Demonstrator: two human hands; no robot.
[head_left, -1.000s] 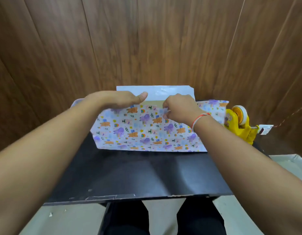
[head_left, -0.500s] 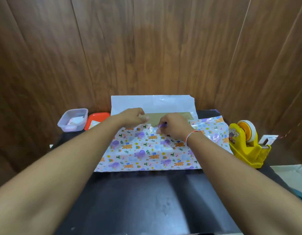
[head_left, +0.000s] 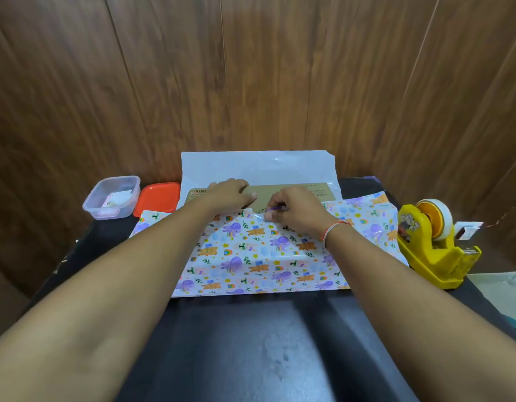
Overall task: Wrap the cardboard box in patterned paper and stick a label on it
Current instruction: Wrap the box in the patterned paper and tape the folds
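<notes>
A smooth black table (head_left: 251, 343) is sitting against a grained wood-panel wall (head_left: 251, 68). Glossy patterned paper (head_left: 265, 256), printed with cartoon animals and rainbows, is lying over a flat brown cardboard box (head_left: 280, 190) at the table's far middle; its small print is unreadable. The left hand (head_left: 230, 195) is pressing flat on the box. The right hand (head_left: 291, 207) is pinching the paper's edge. A yellow plastic tape dispenser (head_left: 430, 245) is standing at right.

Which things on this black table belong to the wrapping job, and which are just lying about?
In use:
- flat brown cardboard box
- animal-patterned wrapping paper
- left hand, pressing the paper
- right hand, pinching its edge
- yellow tape dispenser

Lying about:
- clear plastic tub
- orange plastic lid
</notes>
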